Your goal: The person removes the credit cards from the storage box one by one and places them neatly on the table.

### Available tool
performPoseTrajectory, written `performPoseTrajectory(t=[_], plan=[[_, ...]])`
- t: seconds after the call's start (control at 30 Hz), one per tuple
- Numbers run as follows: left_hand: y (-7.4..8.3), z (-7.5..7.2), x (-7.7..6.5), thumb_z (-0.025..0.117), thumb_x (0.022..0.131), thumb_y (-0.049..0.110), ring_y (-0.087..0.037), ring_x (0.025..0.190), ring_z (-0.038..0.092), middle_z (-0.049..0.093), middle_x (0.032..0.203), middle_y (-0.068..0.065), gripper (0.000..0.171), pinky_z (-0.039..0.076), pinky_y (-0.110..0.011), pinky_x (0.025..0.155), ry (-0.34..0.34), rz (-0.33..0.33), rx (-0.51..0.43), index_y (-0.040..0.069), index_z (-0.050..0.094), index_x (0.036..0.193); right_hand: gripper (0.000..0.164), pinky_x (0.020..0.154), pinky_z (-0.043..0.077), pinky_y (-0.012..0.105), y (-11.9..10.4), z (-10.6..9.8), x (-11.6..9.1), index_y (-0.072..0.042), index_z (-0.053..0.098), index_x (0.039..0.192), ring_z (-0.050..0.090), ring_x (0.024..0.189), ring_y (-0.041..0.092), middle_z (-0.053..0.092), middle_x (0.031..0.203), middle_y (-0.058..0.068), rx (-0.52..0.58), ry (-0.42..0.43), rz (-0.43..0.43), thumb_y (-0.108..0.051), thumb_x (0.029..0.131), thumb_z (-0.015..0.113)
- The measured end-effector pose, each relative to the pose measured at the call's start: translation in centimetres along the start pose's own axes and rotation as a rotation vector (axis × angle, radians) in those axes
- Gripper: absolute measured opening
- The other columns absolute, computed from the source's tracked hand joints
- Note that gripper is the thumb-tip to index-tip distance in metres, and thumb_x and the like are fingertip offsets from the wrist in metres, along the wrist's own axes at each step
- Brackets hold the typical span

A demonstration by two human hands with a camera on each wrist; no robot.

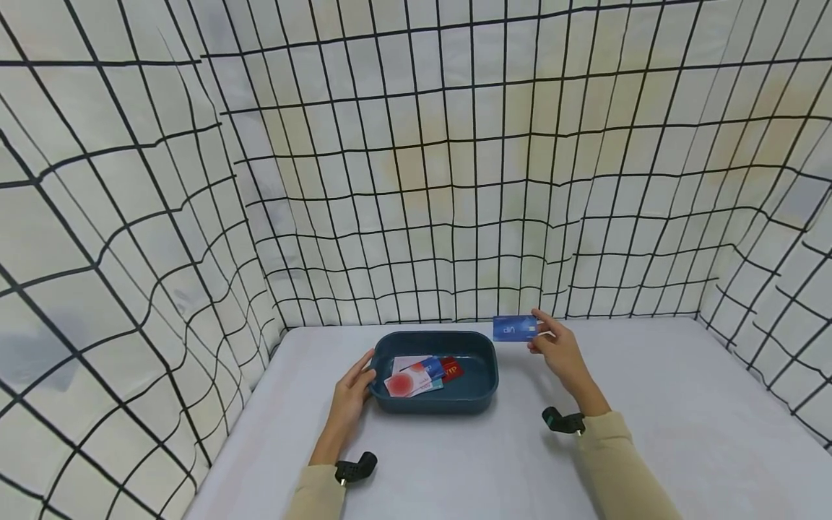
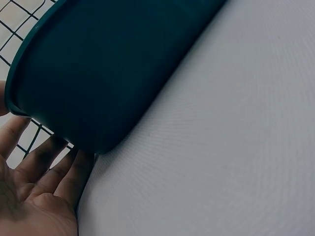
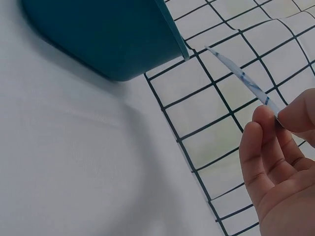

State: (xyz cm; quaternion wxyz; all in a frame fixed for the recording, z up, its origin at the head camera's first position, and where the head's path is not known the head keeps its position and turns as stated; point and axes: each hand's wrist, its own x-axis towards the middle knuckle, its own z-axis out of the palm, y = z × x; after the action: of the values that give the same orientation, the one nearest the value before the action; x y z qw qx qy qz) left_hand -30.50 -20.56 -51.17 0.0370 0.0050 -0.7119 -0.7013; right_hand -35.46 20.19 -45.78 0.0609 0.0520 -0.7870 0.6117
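Observation:
A dark teal plastic bin [image 1: 432, 406] stands on the white tabletop with several printed cards [image 1: 407, 380] lying in its left half, among them a red VIP card [image 1: 452, 369]. My left hand [image 1: 351, 393] rests against the left end of the bin. In the left wrist view its extended fingers [image 2: 74, 182] touch the outer end wall under the rim. Beyond the bin's far right corner, my right hand [image 1: 560, 352] pinches a blue VIP card [image 1: 513, 328] by its right end between thumb and fingers. The right wrist view shows that card nearly edge-on, raised above the table.
White sheeting with a black grid net [image 1: 416, 180] rises behind the table and along both sides. The white tabletop [image 1: 455, 469] extends in front of the bin and to its right. Black wrist cameras [image 1: 355, 469] sit on both forearms.

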Motion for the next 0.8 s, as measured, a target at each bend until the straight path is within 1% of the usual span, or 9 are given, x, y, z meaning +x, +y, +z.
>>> performPoseTrajectory(t=[0.2, 0.27, 0.33, 0.5, 0.67, 0.73, 0.8], plan=[[0.0, -0.1, 0.1, 0.050, 0.109, 0.024, -0.029, 0.148, 0.043, 0.041, 0.163, -0.011, 0.047, 0.040, -0.039, 0.116, -0.009, 0.011, 0.007, 0.022, 0.046, 0.155, 0.062, 0.080, 0.056, 0.015, 0.5, -0.5, 0.1, -0.009, 0.036, 0.159, 0.062, 0.086, 0.005, 0.050, 0.126, 0.024, -0.001, -0.003, 0.018, 0.004, 0.099, 0.046], [0.0, -0.1, 0.1, 0.051, 0.108, 0.025, -0.028, 0.148, 0.044, 0.042, 0.162, -0.010, 0.047, 0.040, -0.039, 0.116, -0.005, 0.004, 0.003, 0.023, 0.047, 0.155, 0.062, 0.080, 0.056, 0.015, 0.7, -0.8, 0.2, -0.009, 0.036, 0.159, 0.062, 0.086, 0.004, 0.050, 0.126, 0.024, -0.006, -0.002, 0.022, 0.004, 0.100, 0.046], [0.0, -0.1, 0.2, 0.052, 0.108, 0.026, -0.029, 0.148, 0.044, 0.042, 0.162, -0.011, 0.047, 0.041, -0.039, 0.116, -0.006, 0.012, 0.004, 0.023, 0.047, 0.155, 0.061, 0.080, 0.056, 0.015, 0.8, -1.0, 0.3, -0.009, 0.036, 0.159, 0.062, 0.086, 0.003, 0.050, 0.125, 0.023, -0.011, 0.000, 0.027, 0.003, 0.100, 0.046], [0.0, -0.1, 0.2, 0.052, 0.108, 0.025, -0.028, 0.147, 0.045, 0.044, 0.161, -0.010, 0.047, 0.042, -0.035, 0.115, -0.002, 0.011, -0.013, 0.023, 0.047, 0.154, 0.061, 0.081, 0.056, 0.015, 1.4, -1.4, 0.4, -0.008, 0.035, 0.159, 0.061, 0.087, 0.003, 0.049, 0.124, 0.022, -0.019, 0.000, 0.054, 0.004, 0.100, 0.045], [-0.1, -0.1, 0.0, 0.052, 0.108, 0.024, -0.028, 0.147, 0.046, 0.045, 0.161, -0.010, 0.047, 0.047, -0.024, 0.109, 0.001, 0.002, -0.018, 0.022, 0.047, 0.154, 0.062, 0.080, 0.056, 0.016, 2.1, -1.6, 0.4, -0.008, 0.034, 0.160, 0.061, 0.090, 0.007, 0.049, 0.125, 0.021, -0.045, 0.001, 0.102, 0.003, 0.100, 0.045], [-0.1, -0.1, 0.0, 0.052, 0.108, 0.024, -0.028, 0.147, 0.045, 0.044, 0.161, -0.010, 0.047, 0.047, -0.023, 0.108, -0.002, 0.003, -0.017, 0.023, 0.047, 0.154, 0.062, 0.079, 0.056, 0.016, 2.3, -1.8, 0.4, -0.007, 0.034, 0.159, 0.060, 0.092, 0.009, 0.049, 0.125, 0.022, -0.059, 0.001, 0.112, 0.003, 0.099, 0.045], [-0.1, -0.1, 0.0, 0.051, 0.108, 0.024, -0.028, 0.147, 0.045, 0.044, 0.161, -0.010, 0.047, 0.045, -0.027, 0.111, -0.009, 0.008, -0.015, 0.023, 0.046, 0.155, 0.063, 0.078, 0.056, 0.017, 2.6, -1.9, 0.3, -0.008, 0.035, 0.159, 0.060, 0.093, 0.011, 0.049, 0.125, 0.022, -0.070, 0.001, 0.124, 0.003, 0.098, 0.046]])
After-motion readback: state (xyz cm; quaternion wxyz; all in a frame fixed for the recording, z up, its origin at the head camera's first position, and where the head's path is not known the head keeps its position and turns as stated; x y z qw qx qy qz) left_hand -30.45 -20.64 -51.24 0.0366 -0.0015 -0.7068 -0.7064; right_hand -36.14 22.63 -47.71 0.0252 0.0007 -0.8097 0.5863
